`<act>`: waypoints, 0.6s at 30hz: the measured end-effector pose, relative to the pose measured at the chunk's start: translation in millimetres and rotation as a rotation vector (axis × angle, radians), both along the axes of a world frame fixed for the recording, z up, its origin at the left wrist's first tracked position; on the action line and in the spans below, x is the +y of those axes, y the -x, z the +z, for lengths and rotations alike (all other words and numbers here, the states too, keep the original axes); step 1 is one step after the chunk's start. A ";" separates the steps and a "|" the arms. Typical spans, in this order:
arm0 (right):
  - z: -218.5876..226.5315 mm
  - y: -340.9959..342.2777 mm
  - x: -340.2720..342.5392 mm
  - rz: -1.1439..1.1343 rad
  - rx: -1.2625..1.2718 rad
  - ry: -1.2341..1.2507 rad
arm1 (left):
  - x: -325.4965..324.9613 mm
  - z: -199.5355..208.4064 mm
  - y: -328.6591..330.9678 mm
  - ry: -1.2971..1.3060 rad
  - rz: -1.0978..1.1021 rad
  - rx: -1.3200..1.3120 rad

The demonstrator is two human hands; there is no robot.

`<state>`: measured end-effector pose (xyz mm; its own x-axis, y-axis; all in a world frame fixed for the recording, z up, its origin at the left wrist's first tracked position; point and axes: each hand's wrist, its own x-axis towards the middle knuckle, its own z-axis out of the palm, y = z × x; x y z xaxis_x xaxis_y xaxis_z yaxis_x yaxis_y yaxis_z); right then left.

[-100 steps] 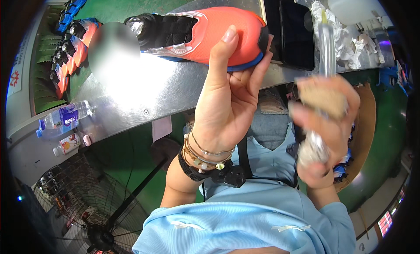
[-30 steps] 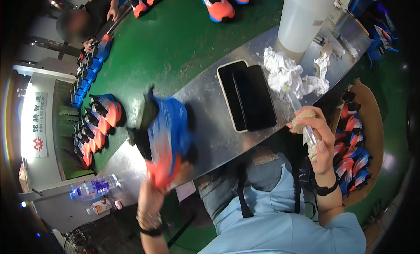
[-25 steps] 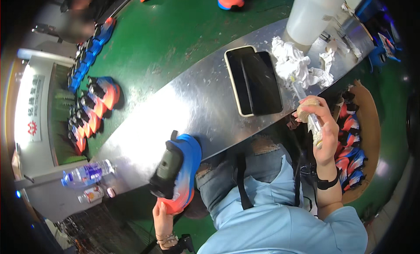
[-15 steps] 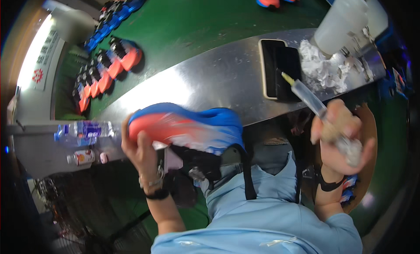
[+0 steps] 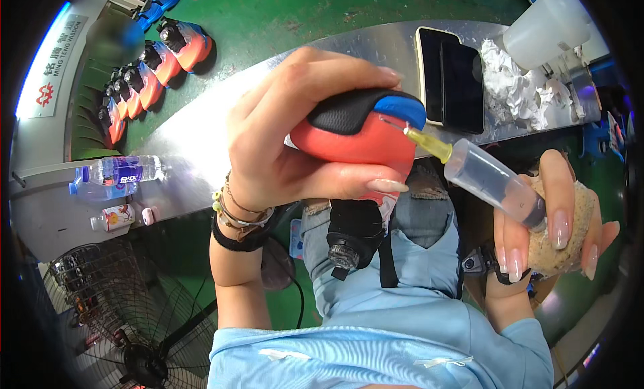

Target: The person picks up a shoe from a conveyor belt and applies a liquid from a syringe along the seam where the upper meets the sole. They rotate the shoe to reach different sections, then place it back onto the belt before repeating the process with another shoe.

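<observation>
My left hand (image 5: 282,121) grips an orange, blue and black sports shoe (image 5: 355,147) around one end of its sole, with the blue sole edge turned up and toward the right. The black upper hangs below. In my right hand (image 5: 558,194) is a clear syringe (image 5: 486,174) with a yellow hub and a thin needle. The needle tip lies at the seam between the shoe's blue and orange parts; whether it touches, I cannot tell. Those same right fingers also hold a tan, speckled, sponge-like lump (image 5: 563,238).
On the metal ledge (image 5: 235,97) lie two dark phones (image 5: 463,87) and crumpled white paper (image 5: 513,87), beside a cloudy plastic container (image 5: 547,30). Several similar shoes (image 5: 184,47) stand on the green surface beyond. Left are plastic bottles (image 5: 127,170); below them, a fan (image 5: 144,362).
The shoe has come up and right, turned from side-on to end-on. My right hand has brought the syringe down and left, its needle now at the shoe.
</observation>
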<state>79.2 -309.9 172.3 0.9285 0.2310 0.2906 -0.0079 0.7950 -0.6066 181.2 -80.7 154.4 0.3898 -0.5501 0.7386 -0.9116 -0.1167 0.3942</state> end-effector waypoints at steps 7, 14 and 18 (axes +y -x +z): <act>0.0 -1.3 2.0 -0.097 0.000 0.062 | 0.0 3.8 -7.3 -0.066 -0.061 -0.040; -9.6 -6.3 9.8 -0.284 -0.011 0.128 | 4.3 -1.2 -9.5 -0.053 -0.003 0.046; -16.5 -11.8 16.6 -0.302 -0.118 0.137 | 10.2 -2.8 -11.0 -0.049 0.048 0.079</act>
<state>91.0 -293.3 155.8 0.9228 -0.0050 0.3853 0.2919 0.6618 -0.6905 192.2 -70.4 151.6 0.4725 -0.5646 0.6767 -0.8707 -0.1803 0.4576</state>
